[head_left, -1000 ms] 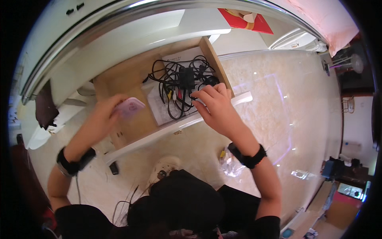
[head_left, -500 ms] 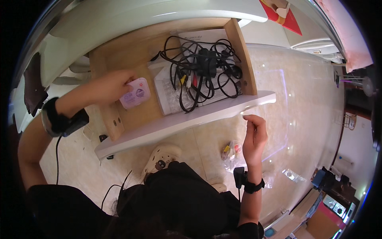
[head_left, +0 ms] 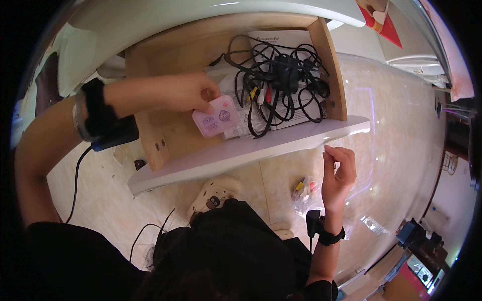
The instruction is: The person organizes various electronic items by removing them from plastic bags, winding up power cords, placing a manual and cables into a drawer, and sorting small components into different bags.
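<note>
My left hand (head_left: 188, 93) is inside the pulled-out drawer (head_left: 281, 134), closed on the edge of a pink flat plastic case (head_left: 217, 118). The case has rounded corners and purple print on its face, and is held tilted above the drawer's wooden bottom. A tangle of black cables (head_left: 286, 75) with yellow, white and red plugs lies to the right of the case, over white papers (head_left: 266, 41). My right hand (head_left: 340, 173) is just outside the drawer front near its right end, fingers curled toward the thumb, with nothing visible in them.
A white furniture top (head_left: 211, 14) overhangs the drawer's far side. On the floor, a clear plastic bag (head_left: 306, 198) with small colored things lies left of my right wrist. My foot in a cream clog (head_left: 213, 195) is below the drawer front. A red item (head_left: 386, 30) lies at the upper right.
My left hand has moved right with the pink case, from the drawer's left part to the edge of the papers and cables. The whole view has also shifted slightly.
</note>
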Demonstrator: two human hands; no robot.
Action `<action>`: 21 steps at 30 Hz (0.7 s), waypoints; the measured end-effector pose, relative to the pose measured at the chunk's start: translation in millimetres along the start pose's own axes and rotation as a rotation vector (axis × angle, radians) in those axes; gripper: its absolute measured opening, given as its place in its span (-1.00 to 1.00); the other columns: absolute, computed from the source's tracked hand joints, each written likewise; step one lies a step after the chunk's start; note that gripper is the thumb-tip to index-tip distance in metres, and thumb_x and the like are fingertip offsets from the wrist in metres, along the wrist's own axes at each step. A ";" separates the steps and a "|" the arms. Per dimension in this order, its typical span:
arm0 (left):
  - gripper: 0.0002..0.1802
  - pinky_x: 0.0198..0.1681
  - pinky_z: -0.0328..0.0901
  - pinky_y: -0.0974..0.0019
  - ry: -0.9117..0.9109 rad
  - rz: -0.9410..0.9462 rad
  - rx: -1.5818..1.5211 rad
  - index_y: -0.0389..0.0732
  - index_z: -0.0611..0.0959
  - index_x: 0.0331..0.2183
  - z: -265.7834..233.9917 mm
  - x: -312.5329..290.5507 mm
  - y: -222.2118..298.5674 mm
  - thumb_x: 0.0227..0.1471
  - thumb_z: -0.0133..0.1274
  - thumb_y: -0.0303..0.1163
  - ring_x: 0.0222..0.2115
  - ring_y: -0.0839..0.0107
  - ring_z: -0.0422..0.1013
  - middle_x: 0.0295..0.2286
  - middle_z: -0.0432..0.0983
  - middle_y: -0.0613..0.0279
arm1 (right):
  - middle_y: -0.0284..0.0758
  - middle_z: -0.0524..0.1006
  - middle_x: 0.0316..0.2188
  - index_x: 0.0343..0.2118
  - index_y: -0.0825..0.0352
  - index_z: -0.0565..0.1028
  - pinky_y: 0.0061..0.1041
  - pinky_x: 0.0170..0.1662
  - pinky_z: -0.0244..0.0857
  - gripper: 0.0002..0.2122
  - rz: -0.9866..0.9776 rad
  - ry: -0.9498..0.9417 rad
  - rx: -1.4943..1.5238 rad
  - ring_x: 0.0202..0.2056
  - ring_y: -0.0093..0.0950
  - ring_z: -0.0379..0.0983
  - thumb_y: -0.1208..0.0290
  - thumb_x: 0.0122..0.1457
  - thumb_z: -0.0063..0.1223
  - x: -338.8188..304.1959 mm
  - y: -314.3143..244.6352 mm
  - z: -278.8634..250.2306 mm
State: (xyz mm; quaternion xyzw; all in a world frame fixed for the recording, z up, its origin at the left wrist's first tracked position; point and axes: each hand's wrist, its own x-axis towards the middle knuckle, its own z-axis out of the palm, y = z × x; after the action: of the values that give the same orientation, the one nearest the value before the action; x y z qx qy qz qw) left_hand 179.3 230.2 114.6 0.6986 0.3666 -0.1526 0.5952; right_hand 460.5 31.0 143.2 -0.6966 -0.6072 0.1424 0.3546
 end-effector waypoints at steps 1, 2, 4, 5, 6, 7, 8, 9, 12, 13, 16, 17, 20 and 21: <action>-0.77 -0.31 0.29 0.37 -0.029 -0.026 -0.024 -0.31 0.51 -0.28 2.2 2.1 -0.2 -0.06 0.04 -0.47 -0.38 0.45 0.39 -0.43 0.49 0.19 | -0.28 0.46 -0.43 -0.37 0.34 0.52 -0.53 -0.30 0.25 -0.78 -0.055 -0.015 -0.041 -0.36 -0.40 0.35 0.77 -0.10 0.07 2.4 -2.5 0.7; -0.75 -0.33 0.29 0.36 -0.015 -0.007 0.026 -0.31 0.52 -0.27 3.5 5.8 -2.2 -0.08 0.06 -0.46 -0.39 0.44 0.39 -0.44 0.50 0.18 | -0.29 0.47 -0.44 -0.38 0.33 0.52 -0.51 -0.28 0.24 -0.76 -0.087 -0.009 -0.054 -0.36 -0.39 0.35 0.77 -0.12 0.09 4.7 -5.3 1.4; -0.72 -0.36 0.30 0.36 0.012 0.025 0.128 -0.31 0.52 -0.27 8.2 15.8 -8.5 -0.12 0.10 -0.45 -0.41 0.41 0.40 -0.46 0.50 0.16 | -0.33 0.49 -0.44 -0.39 0.31 0.53 -0.48 -0.24 0.22 -0.75 -0.122 -0.005 -0.060 -0.34 -0.39 0.35 0.77 -0.16 0.12 10.1 -11.3 2.8; -0.72 -0.37 0.30 0.35 0.031 0.045 0.152 -0.32 0.53 -0.29 10.2 19.1 -10.3 -0.13 0.11 -0.45 -0.42 0.40 0.40 -0.46 0.50 0.15 | -0.33 0.49 -0.44 -0.39 0.31 0.53 -0.49 -0.24 0.21 -0.75 -0.128 -0.004 -0.062 -0.34 -0.39 0.35 0.77 -0.16 0.13 11.1 -12.5 2.9; -0.73 -0.38 0.30 0.34 0.048 0.064 0.177 -0.32 0.53 -0.31 11.2 23.1 -11.5 -0.15 0.12 -0.46 -0.43 0.39 0.41 -0.47 0.50 0.14 | -0.33 0.49 -0.44 -0.39 0.31 0.53 -0.49 -0.24 0.21 -0.75 -0.134 -0.003 -0.062 -0.34 -0.39 0.35 0.77 -0.16 0.13 12.6 -12.8 2.6; -0.73 -0.39 0.31 0.34 0.065 0.082 0.203 -0.32 0.54 -0.33 12.2 26.3 -12.8 -0.17 0.14 -0.47 -0.43 0.38 0.41 -0.47 0.50 0.13 | -0.33 0.49 -0.44 -0.39 0.31 0.53 -0.50 -0.25 0.21 -0.75 -0.138 -0.002 -0.061 -0.34 -0.39 0.35 0.77 -0.16 0.14 14.0 -12.8 1.8; -0.73 -0.38 0.32 0.30 0.100 0.091 0.190 -0.31 0.55 -0.36 12.9 32.1 -4.1 -0.22 0.17 -0.46 -0.42 0.32 0.43 -0.46 0.51 0.10 | -0.34 0.49 -0.44 -0.40 0.31 0.53 -0.50 -0.25 0.20 -0.76 -0.127 0.009 -0.076 -0.35 -0.41 0.34 0.77 -0.17 0.14 13.0 -10.2 -1.5; -0.73 -0.36 0.33 0.25 0.152 0.083 0.166 -0.30 0.57 -0.39 15.3 28.7 1.9 -0.27 0.20 -0.45 -0.41 0.26 0.44 -0.45 0.52 0.08 | -0.34 0.49 -0.44 -0.40 0.31 0.53 -0.51 -0.26 0.20 -0.76 -0.131 0.005 -0.062 -0.35 -0.41 0.34 0.77 -0.17 0.14 13.4 -11.3 -0.3; -0.73 -0.35 0.33 0.21 0.189 0.083 0.136 -0.28 0.59 -0.46 20.9 29.5 5.6 -0.35 0.25 -0.44 -0.39 0.19 0.45 -0.45 0.52 0.04 | -0.35 0.49 -0.45 -0.41 0.32 0.52 -0.51 -0.27 0.20 -0.77 -0.112 0.012 -0.040 -0.36 -0.42 0.33 0.77 -0.16 0.13 12.8 -11.2 0.3; -0.73 -0.35 0.33 0.21 0.181 0.087 0.132 -0.28 0.59 -0.48 22.5 31.9 5.2 -0.36 0.26 -0.44 -0.38 0.18 0.45 -0.46 0.52 0.03 | -0.35 0.48 -0.45 -0.41 0.32 0.52 -0.51 -0.28 0.20 -0.77 -0.109 0.009 -0.039 -0.36 -0.42 0.33 0.77 -0.16 0.13 11.4 -10.4 0.1; -0.72 -0.38 0.34 0.28 0.178 0.160 0.246 -0.38 0.53 -0.41 26.1 34.4 13.3 -0.30 0.20 -0.55 -0.42 0.27 0.46 -0.48 0.51 0.04 | -0.34 0.46 -0.46 -0.41 0.32 0.52 -0.52 -0.28 0.20 -0.77 -0.090 0.006 -0.015 -0.36 -0.43 0.33 0.77 -0.15 0.13 10.1 -8.1 -1.5; -0.72 -0.38 0.35 0.27 0.212 0.167 0.261 -0.37 0.54 -0.42 28.8 35.8 11.3 -0.31 0.21 -0.54 -0.42 0.26 0.46 -0.48 0.51 0.04 | -0.34 0.46 -0.46 -0.40 0.32 0.52 -0.52 -0.28 0.20 -0.77 -0.070 0.009 0.006 -0.36 -0.43 0.33 0.77 -0.15 0.13 9.0 -7.5 -1.0; -0.71 -0.36 0.35 0.23 0.292 0.175 0.264 -0.35 0.56 -0.44 35.2 39.9 6.5 -0.35 0.24 -0.52 -0.39 0.18 0.46 -0.46 0.51 0.01 | -0.34 0.44 -0.46 -0.40 0.33 0.52 -0.53 -0.29 0.21 -0.77 -0.034 0.004 0.014 -0.35 -0.44 0.33 0.77 -0.15 0.13 5.8 -6.6 -2.4; -0.71 -0.34 0.34 0.20 0.302 0.170 0.237 -0.34 0.57 -0.47 34.3 41.5 5.4 -0.39 0.26 -0.49 -0.37 0.14 0.45 -0.45 0.52 -0.01 | -0.33 0.43 -0.46 -0.40 0.33 0.51 -0.54 -0.29 0.21 -0.77 -0.026 0.000 0.008 -0.35 -0.44 0.33 0.77 -0.15 0.12 5.5 -6.4 -3.2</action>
State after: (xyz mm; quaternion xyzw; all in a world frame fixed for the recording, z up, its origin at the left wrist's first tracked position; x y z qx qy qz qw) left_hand 219.1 211.5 83.1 0.8073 0.3707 -0.0373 0.4577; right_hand 459.0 35.2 151.0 -0.6873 -0.6157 0.1400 0.3592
